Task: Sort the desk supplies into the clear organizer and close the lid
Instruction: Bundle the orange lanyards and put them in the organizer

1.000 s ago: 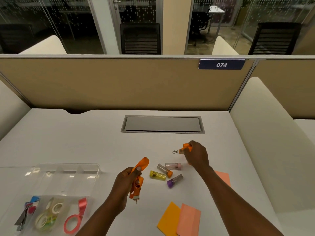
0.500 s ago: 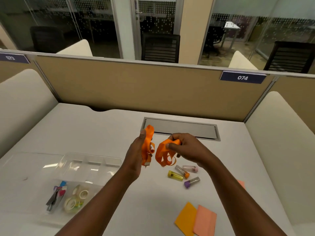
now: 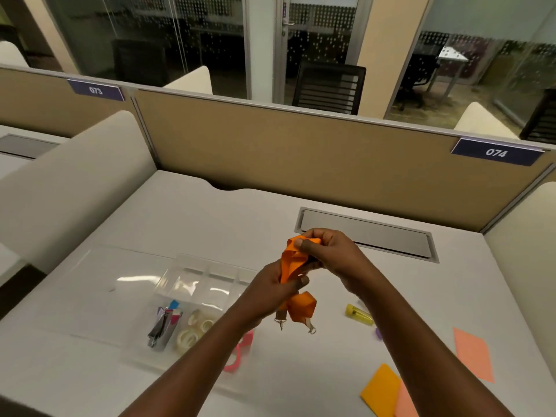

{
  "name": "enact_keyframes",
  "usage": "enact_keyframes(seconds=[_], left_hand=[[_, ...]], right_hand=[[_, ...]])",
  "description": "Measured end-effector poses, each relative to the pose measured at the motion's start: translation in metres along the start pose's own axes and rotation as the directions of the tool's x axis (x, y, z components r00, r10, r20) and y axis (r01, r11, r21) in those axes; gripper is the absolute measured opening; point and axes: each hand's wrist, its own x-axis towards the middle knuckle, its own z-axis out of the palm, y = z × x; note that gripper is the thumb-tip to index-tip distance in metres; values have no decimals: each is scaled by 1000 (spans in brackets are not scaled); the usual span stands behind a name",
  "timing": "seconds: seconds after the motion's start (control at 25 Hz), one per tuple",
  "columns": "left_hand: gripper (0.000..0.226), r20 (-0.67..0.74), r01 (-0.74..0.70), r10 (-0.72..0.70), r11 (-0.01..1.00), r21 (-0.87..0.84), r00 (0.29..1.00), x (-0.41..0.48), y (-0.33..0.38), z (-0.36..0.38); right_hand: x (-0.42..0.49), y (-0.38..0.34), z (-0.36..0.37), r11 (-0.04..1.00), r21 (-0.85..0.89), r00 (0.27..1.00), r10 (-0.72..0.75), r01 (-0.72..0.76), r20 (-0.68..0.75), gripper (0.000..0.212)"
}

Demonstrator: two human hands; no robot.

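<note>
In organizer (image 3: 207, 273): clips (image 3: 164, 325), tape rolls (image 3: 192, 329).

Bunched orange lanyards (image 3: 296, 266) above desk; clear organizer (image 3: 207, 276) open, partly filled.

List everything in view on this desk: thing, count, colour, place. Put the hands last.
Clear plastic organizer: one, transparent, desk's left half, lid open.
Binder clips: a bunch, silver with blue and pink, organizer's left compartment.
Tape rolls: several, whitish, next compartment.
Pink tape roll: one, right compartment, partly behind the left forearm.
Orange fabric lanyards: bundled, two metal clips dangling, held above the desk.
Yellow tube: one, right of the hands.
Purple-capped tube: one, mostly hidden.
Sticky notes: three, one orange, two salmon, desk's right front.
Grey cable hatch: one, desk's back.
Left hand: gripping the lanyards.
Right hand: gripping the lanyards.
</note>
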Motion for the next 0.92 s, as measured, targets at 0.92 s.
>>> enact_keyframes(seconds=[0.92], left_hand=[[38, -525, -189, 240, 971, 148, 817, -4, -92, -159]], right_hand=[[58, 0, 234, 377, 710, 795, 407, -594, 449, 54]])
